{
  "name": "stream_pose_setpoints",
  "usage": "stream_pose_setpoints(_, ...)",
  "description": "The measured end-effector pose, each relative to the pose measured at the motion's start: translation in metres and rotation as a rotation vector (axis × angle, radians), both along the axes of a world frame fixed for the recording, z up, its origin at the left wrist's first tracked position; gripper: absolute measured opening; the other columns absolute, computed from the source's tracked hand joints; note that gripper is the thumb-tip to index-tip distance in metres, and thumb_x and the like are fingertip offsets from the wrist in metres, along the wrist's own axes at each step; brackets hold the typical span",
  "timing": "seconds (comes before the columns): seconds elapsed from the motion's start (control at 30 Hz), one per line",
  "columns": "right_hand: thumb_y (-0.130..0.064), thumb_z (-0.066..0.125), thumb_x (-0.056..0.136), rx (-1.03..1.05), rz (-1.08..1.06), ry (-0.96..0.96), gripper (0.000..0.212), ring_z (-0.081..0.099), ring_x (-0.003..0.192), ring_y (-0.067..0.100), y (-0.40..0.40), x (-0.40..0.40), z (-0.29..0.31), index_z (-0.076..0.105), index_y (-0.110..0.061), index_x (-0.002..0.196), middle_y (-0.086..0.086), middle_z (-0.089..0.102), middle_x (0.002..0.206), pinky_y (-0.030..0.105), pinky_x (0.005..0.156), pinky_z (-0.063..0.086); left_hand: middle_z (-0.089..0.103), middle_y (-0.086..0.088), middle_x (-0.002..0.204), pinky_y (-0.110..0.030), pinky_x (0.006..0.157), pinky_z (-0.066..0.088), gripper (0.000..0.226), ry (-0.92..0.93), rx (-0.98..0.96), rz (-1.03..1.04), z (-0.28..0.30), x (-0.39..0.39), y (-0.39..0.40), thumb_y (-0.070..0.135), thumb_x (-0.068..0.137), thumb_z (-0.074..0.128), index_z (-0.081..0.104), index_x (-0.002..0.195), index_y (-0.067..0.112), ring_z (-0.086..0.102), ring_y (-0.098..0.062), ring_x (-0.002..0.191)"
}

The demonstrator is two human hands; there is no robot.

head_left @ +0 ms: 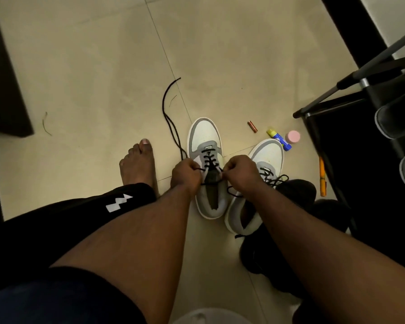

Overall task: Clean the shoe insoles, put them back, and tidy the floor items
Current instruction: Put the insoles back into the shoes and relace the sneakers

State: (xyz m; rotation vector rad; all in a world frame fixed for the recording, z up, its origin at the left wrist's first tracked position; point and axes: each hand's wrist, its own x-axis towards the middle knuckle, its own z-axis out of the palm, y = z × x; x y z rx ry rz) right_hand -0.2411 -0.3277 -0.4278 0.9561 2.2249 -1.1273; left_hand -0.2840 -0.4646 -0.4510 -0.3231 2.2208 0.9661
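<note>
Left hand (185, 173) pinches the black lace (173, 129) at the left eyelets of the left sneaker (207, 146); right hand (240, 174) pinches the same lace at the right eyelets. Fingers of both curled tight. Lace half threaded; loose length trails away over the floor tiles (103, 78). Sneaker mouth open, dark lining visible inside; insole not distinguishable. Second sneaker (268, 155) just beside, to the right, laced. Sneakers on floor: 2.

Beyond the toes: 1 battery (252, 126), 1 glue stick (279, 139), 1 pink cap (294, 136) touching the stick. 1 orange pencil (322, 176) lies against the shoe rack (337, 94). Bare foot (138, 164) left of the sneakers.
</note>
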Motion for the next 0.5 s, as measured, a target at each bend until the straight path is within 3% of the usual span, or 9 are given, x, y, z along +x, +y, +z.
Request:
stream_pose_setpoints(0.07, -0.008, 0.061, 0.083, -0.014, -0.072, -0.018, 0.006, 0.062, 0.082, 0.029, 0.002, 0.002, 0.005, 0.066, -0.006, 0.08, 0.014, 0.066, 0.084, 0.034, 0.069, 0.049, 0.061, -0.009, 0.113, -0.038, 0.09, 0.049, 0.004, 0.018, -0.152, -0.092, 0.001, -0.001, -0.001, 0.023, 0.095, 0.057, 0.061, 0.093, 0.022, 0.058, -0.03, 0.106)
stream_pose_setpoints(0.17, -0.003, 0.059, 0.086, -0.349, -0.43, -0.045, 0.014, 0.06, 0.078, 0.021, 0.005, 0.0, 0.02, 0.057, -0.015, 0.078, 0.008, 0.064, 0.083, 0.03, 0.063, 0.04, 0.049, -0.011, 0.128, -0.044, 0.1, 0.042, 0.026, -0.034, -0.365, -0.169, 0.002, -0.005, 0.001, 0.034, 0.097, 0.05, 0.062, 0.117, 0.021, 0.049, -0.033, 0.119)
stream_pose_setpoints(0.23, -0.001, 0.053, 0.088, -0.625, -0.633, -0.007, 0.024, 0.059, 0.068, 0.018, 0.016, 0.0, 0.031, 0.048, -0.02, 0.074, 0.004, 0.061, 0.072, 0.03, 0.065, 0.037, 0.054, -0.013, 0.128, -0.043, 0.099, 0.044, 0.038, -0.059, -0.379, -0.136, 0.006, -0.007, 0.004, 0.036, 0.091, 0.048, 0.062, 0.118, 0.013, 0.051, -0.034, 0.116)
stream_pose_setpoints(0.3, -0.006, 0.051, 0.091, -0.783, -0.732, 0.029, 0.021, 0.048, 0.049, 0.014, 0.036, 0.003, 0.041, 0.046, -0.021, 0.076, -0.001, 0.05, 0.056, 0.027, 0.056, 0.04, 0.064, -0.014, 0.118, -0.037, 0.091, 0.049, 0.04, -0.046, -0.33, -0.085, 0.011, -0.012, 0.001, 0.037, 0.087, 0.048, 0.064, 0.108, 0.007, 0.058, -0.033, 0.106)
stream_pose_setpoints(0.37, -0.007, 0.058, 0.09, -0.637, -0.629, 0.024, 0.02, 0.038, 0.04, 0.009, 0.067, 0.008, 0.05, 0.05, -0.02, 0.077, -0.004, 0.042, 0.05, 0.022, 0.045, 0.036, 0.062, -0.007, 0.116, -0.024, 0.08, 0.046, 0.038, 0.055, -0.387, -0.149, 0.014, -0.021, -0.022, 0.04, 0.089, 0.049, 0.058, 0.112, 0.01, 0.056, -0.026, 0.104)
stream_pose_setpoints(0.4, -0.007, 0.061, 0.088, -0.474, -0.535, 0.014, 0.017, 0.041, 0.043, 0.009, 0.086, 0.012, 0.054, 0.053, -0.018, 0.079, -0.003, 0.045, 0.053, 0.022, 0.044, 0.035, 0.058, -0.004, 0.117, -0.022, 0.083, 0.043, 0.048, 0.148, -0.433, -0.171, 0.01, -0.028, -0.039, 0.048, 0.087, 0.047, 0.05, 0.12, 0.013, 0.052, -0.022, 0.107)
stream_pose_setpoints(0.47, -0.01, 0.067, 0.086, -0.08, -0.343, 0.018, 0.009, 0.051, 0.063, 0.018, 0.13, 0.02, 0.065, 0.06, -0.014, 0.086, 0.003, 0.055, 0.072, 0.028, 0.051, 0.042, 0.052, -0.005, 0.127, -0.036, 0.098, 0.041, 0.084, 0.358, -0.584, -0.259, -0.002, -0.039, -0.065, 0.06, 0.07, 0.043, 0.036, 0.141, 0.017, 0.047, -0.025, 0.116)
stream_pose_setpoints(0.5, -0.014, 0.068, 0.086, 0.15, -0.259, 0.037, 0.009, 0.056, 0.077, 0.023, 0.15, 0.025, 0.068, 0.061, -0.014, 0.092, 0.006, 0.059, 0.084, 0.035, 0.061, 0.049, 0.049, -0.006, 0.131, -0.044, 0.1, 0.04, 0.087, 0.376, -0.644, -0.289, -0.005, -0.04, -0.069, 0.057, 0.066, 0.045, 0.032, 0.144, 0.02, 0.045, -0.029, 0.12)
